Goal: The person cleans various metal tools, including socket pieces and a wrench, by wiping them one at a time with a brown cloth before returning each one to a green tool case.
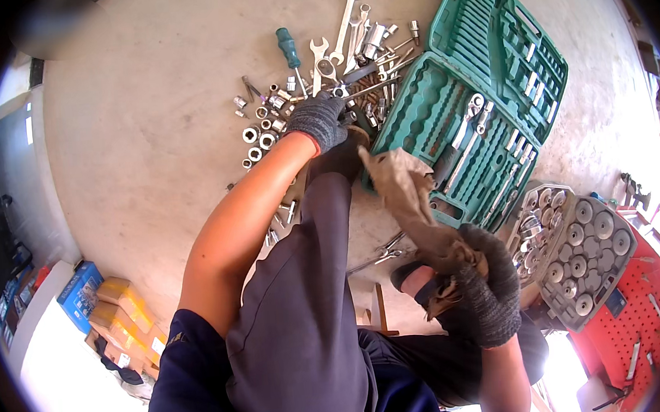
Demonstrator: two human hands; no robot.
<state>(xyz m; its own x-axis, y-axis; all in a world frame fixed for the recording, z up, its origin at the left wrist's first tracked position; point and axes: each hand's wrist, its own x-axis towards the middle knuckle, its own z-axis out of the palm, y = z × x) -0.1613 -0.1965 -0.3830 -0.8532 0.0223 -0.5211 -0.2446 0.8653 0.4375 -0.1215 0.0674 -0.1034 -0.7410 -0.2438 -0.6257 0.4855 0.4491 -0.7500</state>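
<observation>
My left hand (318,120), in a grey knit glove with a red cuff, reaches into a heap of loose tools on the floor. Its fingertips are hidden among the metal, so a hold cannot be made out. Sockets (250,134) lie just to its left; combination wrenches (346,27) and a screwdriver with a green handle (288,48) lie beyond it. A brown cloth rag (406,192) hangs bunched in my gloved right hand (490,286). Beside the heap, a green tool case (404,120) lies unfolded, with a ratchet (470,116) and several sockets in its slots.
At the right, a grey case of cup-shaped metal pieces (586,262) rests by a red perforated panel (641,299). Wrenches (388,255) lie on the floor near my foot. Cardboard boxes (122,318) and a blue box (81,295) are stacked at the left.
</observation>
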